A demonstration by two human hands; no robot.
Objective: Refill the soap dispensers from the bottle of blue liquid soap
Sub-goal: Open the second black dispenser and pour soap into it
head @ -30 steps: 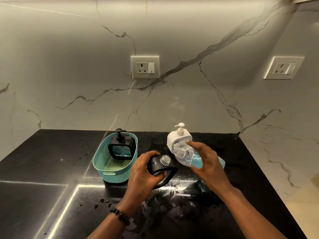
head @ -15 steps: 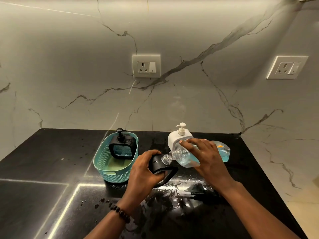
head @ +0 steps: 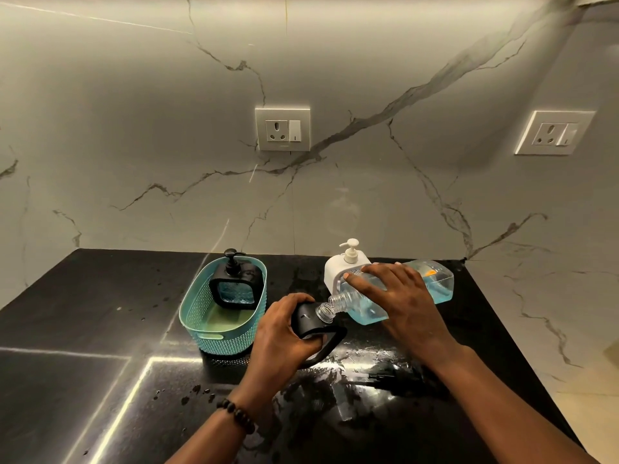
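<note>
Blue soap bottle tipped to the open neck of a black dispenser, both held over the wet black counter.

No brand or writing can be read on any container; the bottle shows only an orange patch near its base. Left of the left hand, a teal basket holds a second black dispenser with its pump on and blue liquid behind its clear window. The left hand, a bead bracelet at its wrist, grips the uncapped black dispenser, tilted toward the right. The right hand grips the clear bottle, lying almost level, its threaded mouth touching the dispenser's neck; half a second ago the mouth was just short of it. Behind the right hand's fingers stands a white pump dispenser.
</note>
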